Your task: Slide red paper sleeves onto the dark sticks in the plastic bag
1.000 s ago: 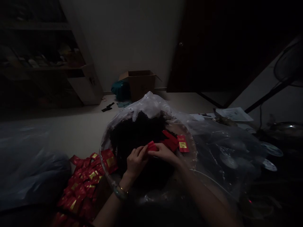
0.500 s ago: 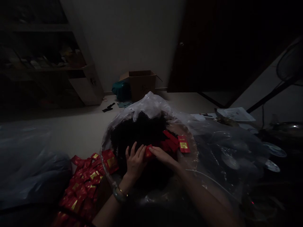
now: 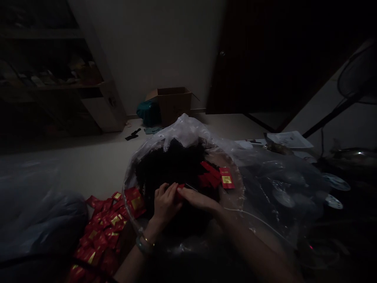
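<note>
Both hands meet over a dark, loose heap that lies in a round container lined with clear plastic. Between them is a small red packet, mostly covered by fingers. My left hand, with bracelets at the wrist, is closed on the packet's left side. My right hand pinches it from the right, thumb on top. A thin pale line shows just above the right fingers; I cannot tell what it is. Several flat red packets lie on the heap's right side, beside one with a gold label.
A pile of red and gold packets sits left of the container. Clear plastic sheeting spreads to the right, with a white cord nearby. An open cardboard box stands by the wall. The room is very dim.
The packet between my hands has come lower and is more covered. My left fingers, spread half a second ago, have drawn together around it. The pale line by my right hand has appeared.
</note>
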{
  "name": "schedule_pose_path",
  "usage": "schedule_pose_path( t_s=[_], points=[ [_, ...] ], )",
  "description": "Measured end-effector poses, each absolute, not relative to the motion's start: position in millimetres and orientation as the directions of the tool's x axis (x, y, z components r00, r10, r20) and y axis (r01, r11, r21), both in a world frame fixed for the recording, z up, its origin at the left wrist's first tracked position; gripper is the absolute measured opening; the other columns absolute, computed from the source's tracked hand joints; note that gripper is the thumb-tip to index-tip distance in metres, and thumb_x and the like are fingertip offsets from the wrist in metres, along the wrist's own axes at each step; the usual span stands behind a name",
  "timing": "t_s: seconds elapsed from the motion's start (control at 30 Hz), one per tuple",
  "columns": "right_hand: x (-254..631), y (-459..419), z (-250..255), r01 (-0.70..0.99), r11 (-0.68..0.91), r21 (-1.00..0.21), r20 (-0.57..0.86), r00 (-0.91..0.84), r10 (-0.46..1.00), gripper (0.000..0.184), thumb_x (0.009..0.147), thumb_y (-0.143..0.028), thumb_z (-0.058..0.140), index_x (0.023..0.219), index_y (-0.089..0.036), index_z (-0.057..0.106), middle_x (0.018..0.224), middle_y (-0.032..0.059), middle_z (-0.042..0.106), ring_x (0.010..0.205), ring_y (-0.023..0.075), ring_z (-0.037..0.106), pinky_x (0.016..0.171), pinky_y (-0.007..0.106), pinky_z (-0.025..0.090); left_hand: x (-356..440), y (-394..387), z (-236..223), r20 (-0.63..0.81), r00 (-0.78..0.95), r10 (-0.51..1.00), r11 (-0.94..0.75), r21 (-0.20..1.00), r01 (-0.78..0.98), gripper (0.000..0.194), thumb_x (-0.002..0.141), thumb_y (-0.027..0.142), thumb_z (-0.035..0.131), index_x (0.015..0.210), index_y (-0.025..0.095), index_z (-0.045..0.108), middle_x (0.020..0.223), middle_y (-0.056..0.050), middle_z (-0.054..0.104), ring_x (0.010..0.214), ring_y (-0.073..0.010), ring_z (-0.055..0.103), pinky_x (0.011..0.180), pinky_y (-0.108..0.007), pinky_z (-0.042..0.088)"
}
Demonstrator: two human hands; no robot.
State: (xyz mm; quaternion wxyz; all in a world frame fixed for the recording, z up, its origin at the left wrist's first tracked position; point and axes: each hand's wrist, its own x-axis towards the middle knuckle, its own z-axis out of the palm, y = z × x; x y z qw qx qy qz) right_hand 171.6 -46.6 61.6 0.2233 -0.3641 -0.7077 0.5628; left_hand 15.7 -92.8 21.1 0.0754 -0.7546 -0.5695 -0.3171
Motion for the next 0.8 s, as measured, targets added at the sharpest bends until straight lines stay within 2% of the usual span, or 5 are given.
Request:
schedule_pose_path(
  t_s=[0.3,0.4,0.47,0.63,0.8],
  points=[
    [174,-37,78,0.047,-0.051,-0.998,-0.069,-0.580,0.812,0.057,0.087,-0.061,0.036,0.099,-0.014,0.066,0.093,0.0088,0.069,0.093,0.0212,0.064,0.088,0.038,0.047,-6,-89,8,0.588,0.033,0.809,-0.304,0.369,0.878,0.051,0.072,0.015,0.062,0.122,0.019,0.052,0.108,-0.009,0.068,0.096,-0.0258,0.059,0.081,-0.039,0.053],
    [192,-20,80,0.234,0.080,-0.969,-0.018,-0.390,0.921,0.041,0.089,-0.047,0.042,0.104,-0.015,0.064,0.099,0.0106,0.068,0.095,0.0217,0.063,0.086,0.038,0.047,-13,-90,12,0.581,-0.029,0.814,-0.272,0.425,0.863,0.049,0.072,0.016,0.063,0.120,0.018,0.053,0.107,-0.009,0.067,0.094,-0.0252,0.060,0.082,-0.039,0.053],
    [200,-16,73,0.522,0.205,-0.828,-0.031,-0.408,0.912,0.039,0.079,-0.037,0.060,0.112,-0.015,0.060,0.108,0.0129,0.066,0.100,0.0245,0.061,0.088,0.039,0.046,-14,-91,15,0.587,-0.071,0.806,-0.260,0.459,0.850,0.045,0.073,0.018,0.063,0.117,0.018,0.055,0.108,-0.009,0.064,0.096,-0.0247,0.060,0.083,-0.039,0.052],
    [197,-35,43,0.903,0.338,-0.264,-0.177,-0.390,0.904,0.094,0.053,-0.021,0.082,0.137,-0.011,0.039,0.119,0.0233,0.057,0.106,0.0353,0.056,0.085,0.045,0.044,-13,-92,18,0.574,-0.143,0.806,-0.212,0.506,0.836,0.043,0.073,0.022,0.063,0.116,0.019,0.056,0.101,-0.008,0.059,0.088,-0.0220,0.062,0.076,-0.035,0.054],
    [203,-24,24,0.915,0.334,-0.227,-0.076,-0.358,0.931,0.087,0.064,-0.019,0.075,0.140,-0.015,0.032,0.112,0.0186,0.061,0.101,0.0292,0.059,0.082,0.040,0.044,-15,-92,18,0.558,-0.128,0.820,-0.217,0.509,0.833,0.044,0.074,0.024,0.062,0.117,0.018,0.055,0.100,-0.008,0.058,0.088,-0.0221,0.061,0.077,-0.035,0.053]
  ],
)
